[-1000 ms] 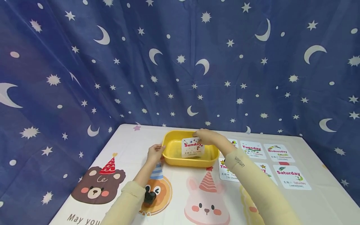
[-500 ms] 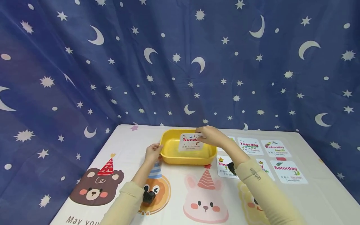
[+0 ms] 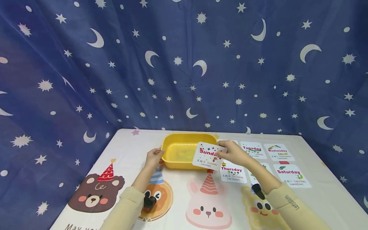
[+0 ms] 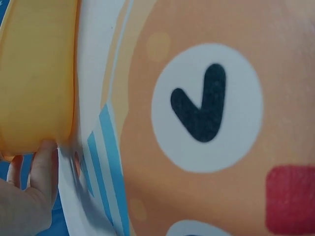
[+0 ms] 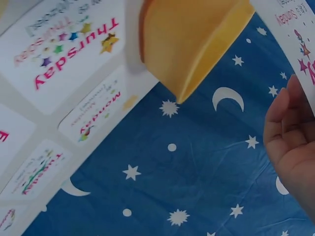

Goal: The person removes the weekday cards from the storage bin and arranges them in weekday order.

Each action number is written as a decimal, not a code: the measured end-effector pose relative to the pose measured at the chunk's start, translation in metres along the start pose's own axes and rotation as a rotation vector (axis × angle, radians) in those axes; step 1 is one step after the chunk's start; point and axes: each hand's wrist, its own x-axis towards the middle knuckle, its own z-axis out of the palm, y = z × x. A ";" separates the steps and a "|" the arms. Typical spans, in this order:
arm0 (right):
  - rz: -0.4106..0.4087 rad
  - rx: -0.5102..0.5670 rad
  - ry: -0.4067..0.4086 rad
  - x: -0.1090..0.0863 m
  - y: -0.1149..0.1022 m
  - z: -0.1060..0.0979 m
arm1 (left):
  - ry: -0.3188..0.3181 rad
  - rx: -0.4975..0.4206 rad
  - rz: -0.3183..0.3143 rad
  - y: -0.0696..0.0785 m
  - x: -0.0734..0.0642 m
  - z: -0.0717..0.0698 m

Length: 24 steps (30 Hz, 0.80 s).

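A yellow plastic tray point(image 3: 175, 165) stands at the back middle of the table, and its visible inside holds no card. My left hand point(image 3: 153, 158) holds the tray by its left end; in the left wrist view the fingers point(image 4: 44, 169) lie against the tray's wall. Between the thumb and fingers of my right hand point(image 3: 234, 154) is a white "Sunday" card point(image 3: 205, 159), slightly tilted, lifted in front of the tray's right end. The right wrist view shows this hand point(image 5: 293, 132) at the right edge, gripping the card point(image 5: 290, 34).
Day cards lie in two rows right of the tray, among them Thursday point(image 3: 233, 174), Tuesday point(image 3: 253, 150), Wednesday point(image 3: 279, 152) and Saturday point(image 3: 291, 175). My right forearm covers part of the front row. A starry blue curtain point(image 3: 184, 80) hangs behind the printed tablecloth point(image 3: 178, 204).
My right hand has lifted the Sunday card out of the tray and brought it right and towards me, past the front rim. The left hand stays on the tray's left end.
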 end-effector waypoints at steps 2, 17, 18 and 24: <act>0.021 0.052 -0.012 -0.007 0.003 -0.001 | -0.009 -0.011 -0.009 0.000 0.000 0.000; 0.212 0.271 -0.075 -0.054 0.017 0.007 | -0.020 0.025 -0.012 0.003 -0.004 -0.003; 0.216 0.273 -0.077 -0.057 0.018 0.007 | -0.023 0.023 -0.012 0.004 -0.003 -0.003; 0.295 0.303 -0.120 -0.078 0.028 0.011 | -0.038 0.018 -0.027 0.004 -0.003 -0.003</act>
